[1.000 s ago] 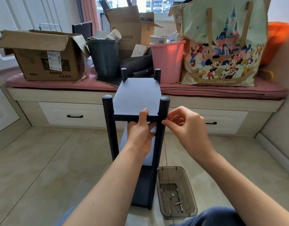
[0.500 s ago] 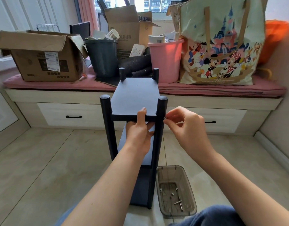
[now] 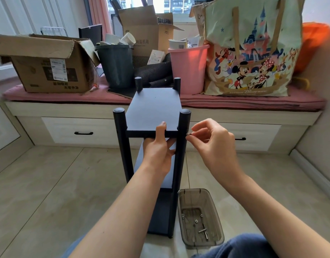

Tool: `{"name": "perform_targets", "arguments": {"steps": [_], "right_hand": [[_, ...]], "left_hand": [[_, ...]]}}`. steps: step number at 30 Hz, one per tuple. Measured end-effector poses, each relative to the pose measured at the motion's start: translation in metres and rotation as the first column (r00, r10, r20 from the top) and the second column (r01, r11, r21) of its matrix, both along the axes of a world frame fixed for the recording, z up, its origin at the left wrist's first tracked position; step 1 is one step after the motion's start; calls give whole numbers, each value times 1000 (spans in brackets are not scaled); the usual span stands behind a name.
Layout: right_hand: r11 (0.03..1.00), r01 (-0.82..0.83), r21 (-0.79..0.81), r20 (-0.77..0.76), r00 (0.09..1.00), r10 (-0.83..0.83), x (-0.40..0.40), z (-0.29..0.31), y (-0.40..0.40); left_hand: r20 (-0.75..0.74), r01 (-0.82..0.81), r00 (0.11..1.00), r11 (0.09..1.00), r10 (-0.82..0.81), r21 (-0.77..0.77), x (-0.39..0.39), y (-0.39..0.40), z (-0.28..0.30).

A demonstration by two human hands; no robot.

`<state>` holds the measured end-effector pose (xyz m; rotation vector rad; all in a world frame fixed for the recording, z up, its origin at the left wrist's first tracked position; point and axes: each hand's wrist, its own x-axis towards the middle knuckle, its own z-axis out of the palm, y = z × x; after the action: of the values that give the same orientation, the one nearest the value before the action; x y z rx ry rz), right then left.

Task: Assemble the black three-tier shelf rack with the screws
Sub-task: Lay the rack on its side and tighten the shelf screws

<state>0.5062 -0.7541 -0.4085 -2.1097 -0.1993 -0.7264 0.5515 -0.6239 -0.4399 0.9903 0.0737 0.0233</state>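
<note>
The black three-tier shelf rack (image 3: 151, 110) stands upright on the tiled floor in front of me. My left hand (image 3: 158, 151) grips the front edge of its top shelf board, thumb on top and fingers beneath. My right hand (image 3: 212, 146) pinches a small silver screw (image 3: 189, 134) between thumb and forefinger, right against the outer side of the front right post (image 3: 182, 146), level with the top shelf. The two lower shelves are partly hidden behind my left arm.
A translucent grey plastic box (image 3: 199, 218) with a few screws and a metal key sits on the floor right of the rack's foot. Behind stands a window bench (image 3: 67, 108) loaded with cardboard boxes, a dark bin, a pink bucket and a cartoon tote bag.
My right hand's fingers have shifted slightly at the post and the screw head now shows between them. My left hand keeps its hold on the top shelf.
</note>
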Motion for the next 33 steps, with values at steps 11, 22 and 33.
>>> {"name": "perform_targets", "arguments": {"steps": [11, 22, 33], "right_hand": [[999, 0, -47, 33, 999, 1, 0, 0, 1], [1000, -6, 17, -19, 1000, 7, 3, -3, -1], [1000, -11, -8, -17, 1000, 11, 3, -3, 2]], "left_hand": [[-4, -2, 1000, 1000, 2, 18, 0, 1, -1], [-2, -7, 1000, 1000, 7, -8, 2, 0, -2], [-8, 3, 1000, 1000, -2, 18, 1, 1, -2]]}}
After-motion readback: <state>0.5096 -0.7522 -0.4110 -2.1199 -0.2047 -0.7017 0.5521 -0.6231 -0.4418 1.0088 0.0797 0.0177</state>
